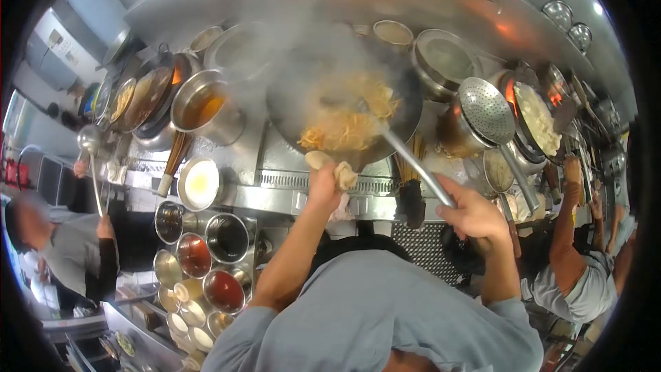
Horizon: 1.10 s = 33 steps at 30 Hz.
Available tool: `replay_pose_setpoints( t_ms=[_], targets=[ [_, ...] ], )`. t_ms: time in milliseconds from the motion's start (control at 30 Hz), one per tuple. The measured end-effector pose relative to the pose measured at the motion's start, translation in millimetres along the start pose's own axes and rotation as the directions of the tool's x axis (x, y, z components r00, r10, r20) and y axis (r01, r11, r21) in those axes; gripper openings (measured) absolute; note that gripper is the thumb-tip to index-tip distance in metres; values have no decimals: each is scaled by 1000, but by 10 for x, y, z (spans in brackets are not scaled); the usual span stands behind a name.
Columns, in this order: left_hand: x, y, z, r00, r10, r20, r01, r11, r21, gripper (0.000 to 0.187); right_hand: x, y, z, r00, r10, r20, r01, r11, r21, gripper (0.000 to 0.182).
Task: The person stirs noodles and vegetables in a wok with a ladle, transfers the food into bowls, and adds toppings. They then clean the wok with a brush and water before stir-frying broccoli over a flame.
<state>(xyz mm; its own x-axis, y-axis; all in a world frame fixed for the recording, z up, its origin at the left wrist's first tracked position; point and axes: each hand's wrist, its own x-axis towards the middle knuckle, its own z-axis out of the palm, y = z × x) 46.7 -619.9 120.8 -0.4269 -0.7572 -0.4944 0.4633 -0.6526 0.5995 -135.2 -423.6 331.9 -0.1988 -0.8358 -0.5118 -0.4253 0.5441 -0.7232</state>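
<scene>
Steam rises from a large dark wok (279, 107) in front of me, which holds a heap of browned food in strips (337, 131), perhaps noodles. My left hand (325, 186) is closed around a folded beige cloth (345, 176) at the wok's near edge; whether it grips a wok handle through the cloth is hidden. Closed on the long metal handle of a wok ladle (416, 164) is my right hand (475, 210). The ladle slants up to the left into the wok, its head mostly lost in the food and steam.
Left of the wok stand a steel pot of amber liquid (206, 105), a bowl of pale yellow liquid (200, 184) and several sauce containers (224, 291). To the right, a perforated strainer (486, 110) rests on a pot. Co-workers stand at both sides; the left one (72, 241) holds a ladle.
</scene>
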Motion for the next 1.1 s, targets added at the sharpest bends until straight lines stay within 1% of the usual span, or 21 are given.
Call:
replay_pose_setpoints(
  t_ms=[33,67,100,133,200,267,300,367,400,467,500,533,633,667,767,833,867,900,933,1000,1100],
  targets=[
    [-133,111,125,998,-48,-41,48,999,-9,17,-33,-13,-43,998,11,57,-7,998,-68,67],
    [-112,154,171,999,-47,14,47,999,1,17,-70,-37,-87,993,29,116,-13,991,-134,68],
    [-77,196,215,997,-48,64,47,999,8,18,-100,-209,-105,985,111,131,-66,949,-308,66],
    [-43,236,239,993,-47,110,45,999,16,18,-26,-197,-103,991,83,104,-38,923,-382,65],
    [541,-115,-175,977,82,196,-115,979,168,18,232,-32,-15,998,14,55,17,853,-522,64],
    [553,-299,-292,982,93,164,-94,996,-4,17,506,29,140,999,24,-45,-43,870,-490,61],
    [395,-454,-364,990,99,102,-101,995,15,16,650,56,154,995,21,-100,-66,877,-476,60],
    [-40,-462,-513,954,-66,292,64,998,19,18,777,320,226,971,-133,-197,13,858,-514,61],
    [-163,-397,-436,971,-56,232,50,998,31,19,799,385,258,950,-208,-234,52,843,-535,62],
    [-365,-344,-302,995,-32,96,28,998,47,20,573,147,175,975,-141,-171,41,872,-489,58],
    [-271,-275,-177,999,46,4,-46,998,-34,18,511,139,142,981,-124,-150,39,881,-472,59],
    [-140,-166,-140,997,11,73,-7,999,-52,15,431,123,132,986,-102,-129,33,891,-453,60],
    [379,17,-78,967,128,222,-162,976,145,16,137,-91,12,998,67,-7,-64,921,-384,66],
    [321,103,30,993,-17,113,11,999,53,18,111,-99,-32,999,50,15,-39,904,-427,66],
    [19,362,400,993,-116,20,114,989,96,19,160,-128,-109,997,49,66,-9,861,-508,65],
    [286,223,217,996,-40,79,33,996,85,18,382,-177,-64,992,110,63,-63,859,-508,64],
    [495,75,62,994,-4,109,-5,997,77,17,560,-27,31,999,52,-13,-51,839,-542,64],
    [681,-204,-251,974,51,222,-52,999,-1,7,837,180,135,996,-15,-88,-40,814,-580,64],
    [483,-318,-345,977,24,213,-31,999,28,6,1000,261,153,982,-92,-167,-32,784,-619,65],
    [2,-405,-353,982,-23,188,7,997,83,13,943,191,171,977,-107,-182,-24,799,-601,63],
    [-235,-129,-123,1000,-12,18,11,998,62,22,772,191,167,976,-134,-172,26,854,-519,62]
  ],
)
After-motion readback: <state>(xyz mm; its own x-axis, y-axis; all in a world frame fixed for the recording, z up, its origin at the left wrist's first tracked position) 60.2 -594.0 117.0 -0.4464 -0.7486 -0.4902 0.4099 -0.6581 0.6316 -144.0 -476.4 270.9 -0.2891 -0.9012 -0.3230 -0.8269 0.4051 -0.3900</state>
